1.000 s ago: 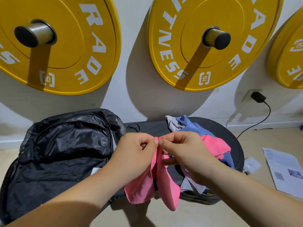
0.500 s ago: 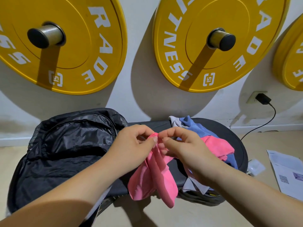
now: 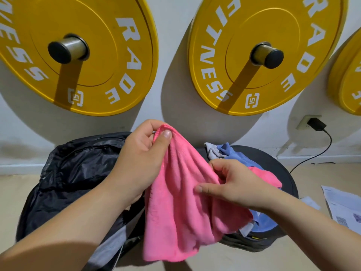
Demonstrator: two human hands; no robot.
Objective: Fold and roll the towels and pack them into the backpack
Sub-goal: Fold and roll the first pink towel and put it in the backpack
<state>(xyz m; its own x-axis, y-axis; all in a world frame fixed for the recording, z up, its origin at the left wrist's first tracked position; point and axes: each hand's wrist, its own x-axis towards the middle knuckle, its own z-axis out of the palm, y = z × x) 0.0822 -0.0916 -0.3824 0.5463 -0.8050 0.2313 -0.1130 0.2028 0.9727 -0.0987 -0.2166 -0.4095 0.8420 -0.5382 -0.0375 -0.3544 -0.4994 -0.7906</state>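
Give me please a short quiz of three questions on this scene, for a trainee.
1. True or false: the pink towel already lies inside the backpack.
2. Which grip pinches the towel's top corner? A) left grip B) right grip C) neither
3. How many yellow weight plates show on the wall?
Key: 1 false, it hangs from both grips. 2 A; the right grip holds an edge lower down. 3 three, one cut off by the frame.
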